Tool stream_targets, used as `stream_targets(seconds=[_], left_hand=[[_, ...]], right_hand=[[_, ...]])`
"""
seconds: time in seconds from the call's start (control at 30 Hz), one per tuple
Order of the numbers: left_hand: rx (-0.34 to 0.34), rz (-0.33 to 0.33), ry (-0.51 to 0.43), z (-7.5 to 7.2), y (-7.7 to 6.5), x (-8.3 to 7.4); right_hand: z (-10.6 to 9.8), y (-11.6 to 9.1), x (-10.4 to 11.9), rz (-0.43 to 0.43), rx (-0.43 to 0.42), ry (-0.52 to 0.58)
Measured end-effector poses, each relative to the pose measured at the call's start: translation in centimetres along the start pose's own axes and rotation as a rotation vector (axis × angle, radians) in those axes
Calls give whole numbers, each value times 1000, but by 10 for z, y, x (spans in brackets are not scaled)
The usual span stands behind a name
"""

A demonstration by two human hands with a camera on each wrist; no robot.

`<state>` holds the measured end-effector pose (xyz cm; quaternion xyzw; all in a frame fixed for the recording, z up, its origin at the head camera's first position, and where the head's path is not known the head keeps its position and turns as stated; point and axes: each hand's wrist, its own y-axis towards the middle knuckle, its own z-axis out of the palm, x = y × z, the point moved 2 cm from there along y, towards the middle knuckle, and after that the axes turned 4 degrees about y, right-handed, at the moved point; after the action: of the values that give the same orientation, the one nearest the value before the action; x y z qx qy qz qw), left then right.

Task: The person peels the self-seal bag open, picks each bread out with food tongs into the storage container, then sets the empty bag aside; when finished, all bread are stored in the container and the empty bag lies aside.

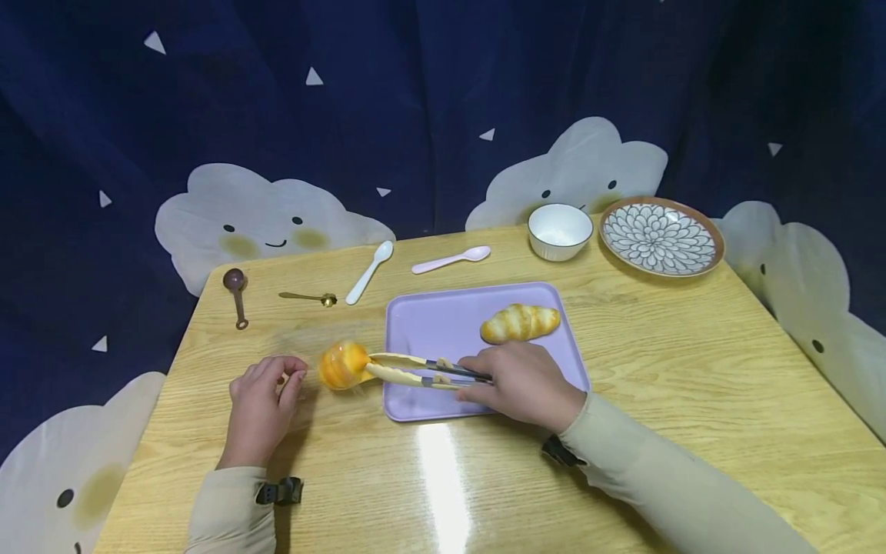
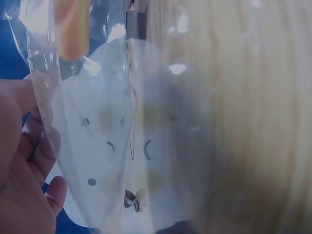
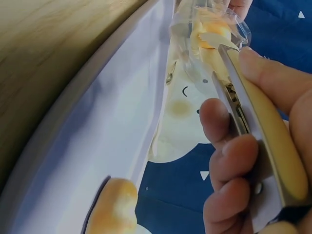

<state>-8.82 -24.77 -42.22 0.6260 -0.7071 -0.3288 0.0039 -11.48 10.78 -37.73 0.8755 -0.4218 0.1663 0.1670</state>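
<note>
My right hand (image 1: 522, 381) grips a pair of tongs (image 1: 415, 368) with cream-coloured ends, over the lilac tray (image 1: 443, 296). The tong tips meet an orange-gold bread roll (image 1: 342, 365), which sits within a clear plastic bag (image 3: 187, 41) left of the tray. Thumb and fingers of my left hand (image 1: 263, 400) pinch the edge of this bag, whose transparent film fills much of the left wrist view. A second, paler twisted bread roll (image 1: 521, 323) lies on the tray, just beyond my right hand.
Along the back lie a brown scoop (image 1: 235, 288), a small gold spoon (image 1: 308, 298), a white spoon (image 1: 370, 273) and a pink spoon (image 1: 450, 260). A white bowl (image 1: 559, 231) and a flower-patterned plate (image 1: 661, 237) stand at the back right. A dark blue curtain (image 1: 415, 115) hangs behind.
</note>
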Motion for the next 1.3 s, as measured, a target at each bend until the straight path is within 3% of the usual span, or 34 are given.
stream_targets(seconds=[0.57,0.97,1.3], left_hand=[[-21,4,4,-2,-1,4],[15,-22,19,-3,-1,7],[2,-8,16,-8,-3,6]], right_hand=[[-17,-40,-11,-74,-157,21],[-34,-58,-22,-36,-254,2],[-42,-64,-34,27,-258,-23]])
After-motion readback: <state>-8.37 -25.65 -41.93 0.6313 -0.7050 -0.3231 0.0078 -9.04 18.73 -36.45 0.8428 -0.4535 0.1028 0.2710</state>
